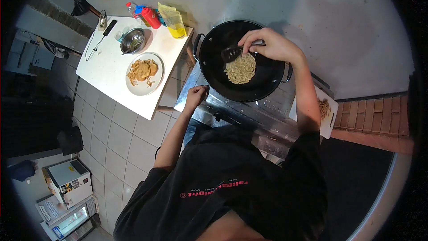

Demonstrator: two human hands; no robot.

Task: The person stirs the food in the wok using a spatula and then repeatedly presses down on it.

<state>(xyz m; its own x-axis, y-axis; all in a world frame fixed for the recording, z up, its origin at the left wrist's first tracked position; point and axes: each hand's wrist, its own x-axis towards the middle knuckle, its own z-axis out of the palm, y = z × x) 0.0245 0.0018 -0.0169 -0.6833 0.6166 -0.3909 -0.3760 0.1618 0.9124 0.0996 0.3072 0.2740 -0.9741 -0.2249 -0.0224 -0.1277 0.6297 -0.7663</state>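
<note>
The pale pieces (240,70) lie clumped in the wok (214,73) — slide the dark spatula (230,55) low, edge first. Your right hand (274,46) pinches its handle; your left hand (195,97) curls near the rim — contents unclear.

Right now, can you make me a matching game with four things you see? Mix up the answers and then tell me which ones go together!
Things:
1. Wok
2. Plate
3. Squeeze bottle
4. Cooking utensil

Clues:
A. Red, near the yellow packet
B. Dark, held in the right hand
C. Black inside, with pale food pieces in it
D. White, with golden-brown food on it

Right pairs: 1-C, 2-D, 3-A, 4-B
</note>
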